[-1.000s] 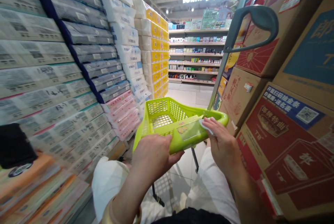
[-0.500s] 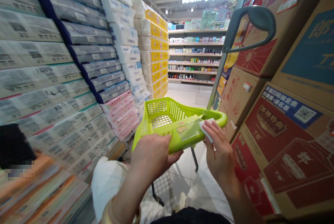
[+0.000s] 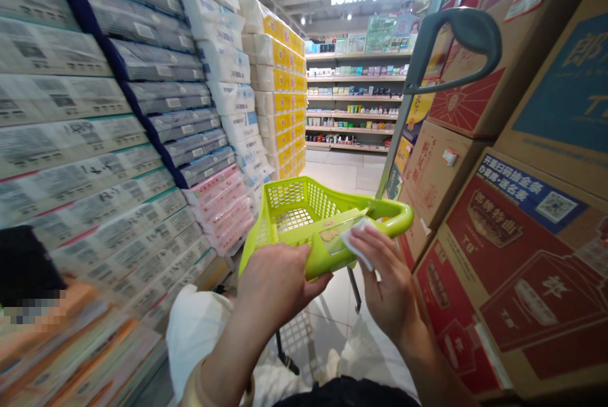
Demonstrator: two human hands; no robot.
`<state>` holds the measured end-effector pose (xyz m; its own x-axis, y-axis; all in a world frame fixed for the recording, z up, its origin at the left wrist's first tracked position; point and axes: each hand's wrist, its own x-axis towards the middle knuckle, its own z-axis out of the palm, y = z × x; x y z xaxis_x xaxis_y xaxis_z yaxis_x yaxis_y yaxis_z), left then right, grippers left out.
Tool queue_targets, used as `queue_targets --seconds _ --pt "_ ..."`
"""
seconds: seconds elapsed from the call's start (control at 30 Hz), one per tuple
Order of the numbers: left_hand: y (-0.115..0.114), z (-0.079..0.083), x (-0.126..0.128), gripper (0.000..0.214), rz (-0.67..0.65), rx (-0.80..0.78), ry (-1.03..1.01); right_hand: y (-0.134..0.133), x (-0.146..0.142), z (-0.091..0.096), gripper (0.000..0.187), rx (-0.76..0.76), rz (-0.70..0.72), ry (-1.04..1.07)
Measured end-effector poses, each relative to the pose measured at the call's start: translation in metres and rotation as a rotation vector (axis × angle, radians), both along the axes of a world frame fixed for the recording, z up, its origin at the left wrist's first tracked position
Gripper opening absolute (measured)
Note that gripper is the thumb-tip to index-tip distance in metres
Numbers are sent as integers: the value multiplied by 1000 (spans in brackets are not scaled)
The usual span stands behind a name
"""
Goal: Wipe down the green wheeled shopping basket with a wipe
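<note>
A lime-green plastic shopping basket on a frame with dark legs stands in front of me, tilted. My left hand is closed around the left part of its near rim, thumb underneath. Against the same rim, my right hand presses a folded white wipe, its fingers lying over it. The wipe rests on the right part of a clear label holder set into the rim. A grey looped handle on a metal pole rises at the basket's right.
Stacked tissue packs line the left side, with pink packs low down. Cardboard cartons are piled close on the right. Beyond a tiled floor stand shelves of small goods.
My right hand has slid the white wipe leftward along the basket rim, from the right end of the label holder onto it. My left hand keeps its place.
</note>
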<state>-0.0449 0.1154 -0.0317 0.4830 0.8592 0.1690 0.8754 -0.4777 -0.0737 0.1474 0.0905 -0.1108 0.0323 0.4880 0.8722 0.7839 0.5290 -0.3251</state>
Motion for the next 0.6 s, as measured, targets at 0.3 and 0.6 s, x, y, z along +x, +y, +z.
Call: queue_targets --seconds 0.3,0.6 --pt "0 0 -1 37 27 -35 -19 0 -6 7 39 -21 -35 23" --pt "0 1 0 39 21 -37 -10 -6 -17 9 43 -42 5 -47"
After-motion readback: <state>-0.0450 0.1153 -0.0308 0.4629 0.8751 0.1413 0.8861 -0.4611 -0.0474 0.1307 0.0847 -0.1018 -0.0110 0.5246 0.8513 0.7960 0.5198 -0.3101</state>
